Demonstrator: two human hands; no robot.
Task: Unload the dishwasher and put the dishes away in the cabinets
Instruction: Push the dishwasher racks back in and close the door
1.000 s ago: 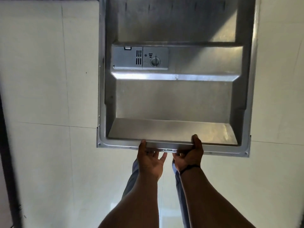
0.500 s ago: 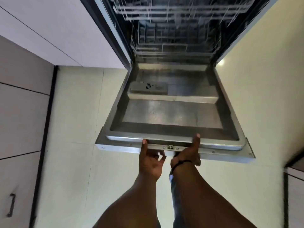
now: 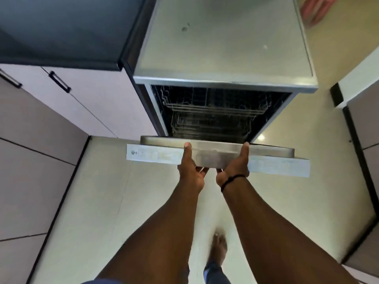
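The dishwasher door (image 3: 155, 155) is seen almost edge-on, tilted up partway towards the machine. My left hand (image 3: 190, 171) and my right hand (image 3: 234, 167) both grip its top edge near the middle, thumbs on the steel inner lip and fingers under the white front panel. Behind the door the dark dishwasher cavity shows wire racks (image 3: 213, 111); I see no dishes in them. The dishwasher top (image 3: 221, 42) is a bare steel-coloured slab.
Pale cabinet fronts with black bar handles (image 3: 59, 82) stand at the left under a dark countertop (image 3: 61, 27). More cabinets (image 3: 363, 128) line the right. A bare foot (image 3: 219, 248) stands on the cream floor tiles. A blurred reddish object (image 3: 313, 9) sits top right.
The door has swung up from lying flat to a steep half-closed angle with both hands staying on its edge. The view has risen, and the dishwasher top and countertop have come into sight.
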